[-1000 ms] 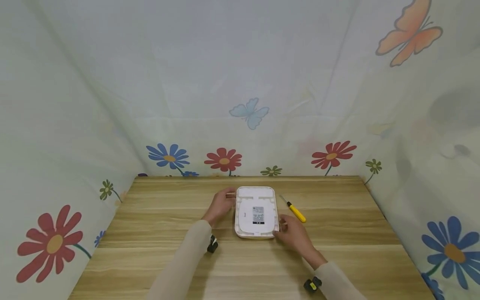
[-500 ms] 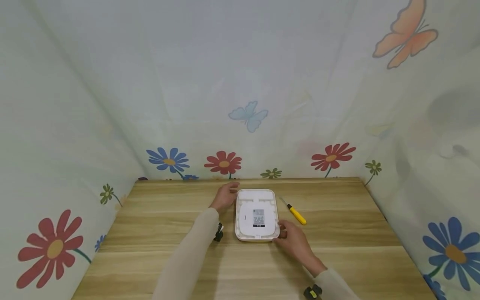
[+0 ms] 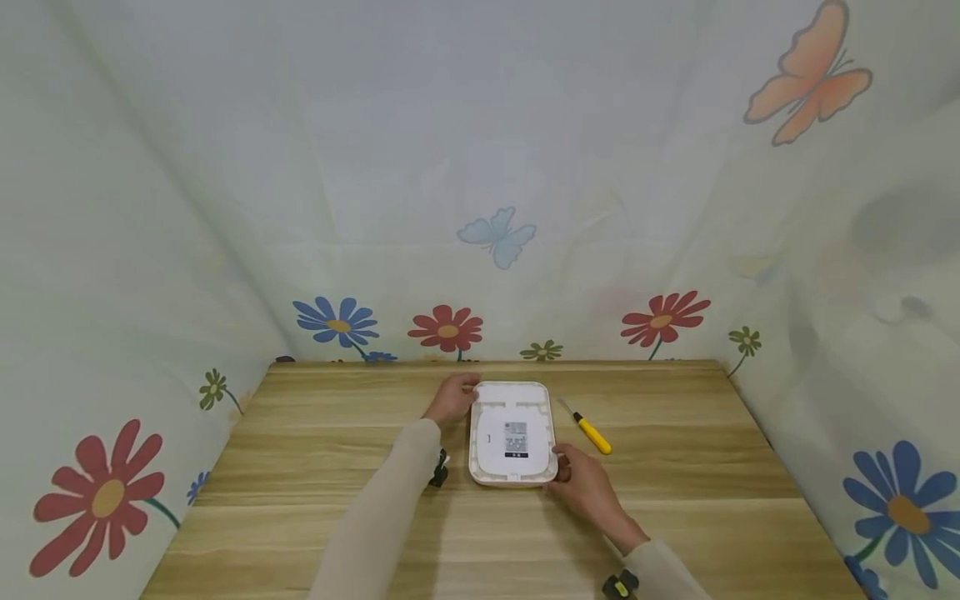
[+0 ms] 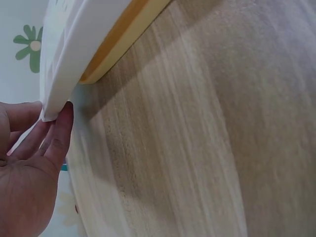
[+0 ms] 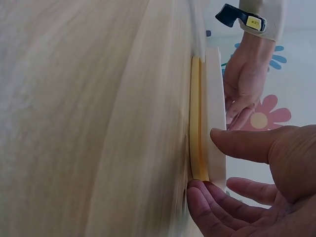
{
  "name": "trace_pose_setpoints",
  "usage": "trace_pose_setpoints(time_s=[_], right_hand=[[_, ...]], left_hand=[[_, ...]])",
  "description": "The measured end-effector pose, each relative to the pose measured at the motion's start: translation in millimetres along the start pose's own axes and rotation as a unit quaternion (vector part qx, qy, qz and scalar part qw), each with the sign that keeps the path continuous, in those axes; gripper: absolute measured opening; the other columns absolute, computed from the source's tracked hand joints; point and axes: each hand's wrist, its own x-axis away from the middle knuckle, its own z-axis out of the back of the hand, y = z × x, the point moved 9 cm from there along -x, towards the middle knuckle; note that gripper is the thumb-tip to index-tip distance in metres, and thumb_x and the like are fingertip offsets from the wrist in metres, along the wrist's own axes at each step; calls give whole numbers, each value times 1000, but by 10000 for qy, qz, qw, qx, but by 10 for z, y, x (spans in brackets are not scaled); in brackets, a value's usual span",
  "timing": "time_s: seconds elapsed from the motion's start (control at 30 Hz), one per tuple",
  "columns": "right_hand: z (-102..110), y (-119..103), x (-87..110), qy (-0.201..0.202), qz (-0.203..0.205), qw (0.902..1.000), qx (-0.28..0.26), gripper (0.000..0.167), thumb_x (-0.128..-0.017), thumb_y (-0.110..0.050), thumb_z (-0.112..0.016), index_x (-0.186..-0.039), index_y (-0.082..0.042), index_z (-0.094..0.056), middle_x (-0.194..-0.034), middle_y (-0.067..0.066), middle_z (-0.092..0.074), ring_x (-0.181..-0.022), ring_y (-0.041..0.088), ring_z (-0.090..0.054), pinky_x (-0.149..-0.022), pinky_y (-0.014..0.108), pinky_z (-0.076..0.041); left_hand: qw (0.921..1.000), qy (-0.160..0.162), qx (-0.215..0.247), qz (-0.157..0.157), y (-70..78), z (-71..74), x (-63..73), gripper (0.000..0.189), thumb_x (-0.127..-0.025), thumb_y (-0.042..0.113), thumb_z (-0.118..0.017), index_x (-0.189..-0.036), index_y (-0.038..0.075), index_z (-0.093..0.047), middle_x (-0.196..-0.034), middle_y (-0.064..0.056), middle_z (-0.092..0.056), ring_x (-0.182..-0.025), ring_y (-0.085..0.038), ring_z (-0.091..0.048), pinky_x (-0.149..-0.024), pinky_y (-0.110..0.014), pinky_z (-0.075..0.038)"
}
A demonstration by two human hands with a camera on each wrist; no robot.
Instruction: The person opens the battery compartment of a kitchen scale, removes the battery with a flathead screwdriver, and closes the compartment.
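A white rounded-rectangular plastic device [image 3: 491, 454] lies in front of me with its moulded face up. It bears a grey printed label [image 3: 515, 437], and a yellow-orange layer [image 5: 196, 118] shows under the white casing in the right wrist view. My left hand [image 3: 452, 399] pinches the casing's far left corner; in the left wrist view the thumb is above and the fingers are below the white edge. My right hand [image 3: 587, 485] holds the near right corner, its thumb on the white side and its fingertips right at the yellow layer's lower edge.
A screwdriver [image 3: 592, 433] with a yellow and black handle lies on the wooden table [image 3: 675, 517], just right of the device. Behind the table hangs a pale curtain [image 3: 375, 208] printed with flowers and butterflies.
My left hand has slid away from me along the device's left side to its far corner, and its fingers have closed there. The right hand stays at the near right corner.
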Motion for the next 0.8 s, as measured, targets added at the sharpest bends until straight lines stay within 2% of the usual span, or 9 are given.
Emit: trace_pose_setpoints(time_s=[0.17, 0.47, 0.8], right_hand=[[-13, 36, 1, -35, -57, 9999, -150, 55, -73, -4, -84, -122, -3, -59, -94, 5, -70, -73, 8, -62, -62, 20, -53], [26, 124, 0, -66, -135, 9998, -132, 55, -76, -5, -80, -127, -3, -58, -97, 6, -71, -75, 10, -65, -64, 23, -55], [103, 147, 1, 61, -179, 9996, 231, 46, -79, -10, -79, -121, 1, -64, -75, -1, -69, -66, 8, -57, -60, 23, -49]], left_hand=[[10000, 50, -73, -25, -19, -6, 13, 42, -97, 3, -56, -138, -2, -53, -137, -21, -57, -121, -37, -59, -97, -44, -57], [9998, 108, -157, 55, -58, -1, 77, 42, -96, 3, -58, -138, -1, -54, -137, -19, -58, -121, -34, -60, -102, -45, -54], [9999, -43, -125, -8, -47, 26, 197, 43, -97, 5, -57, -139, -2, -52, -141, -20, -54, -123, -35, -59, -99, -43, -56]])
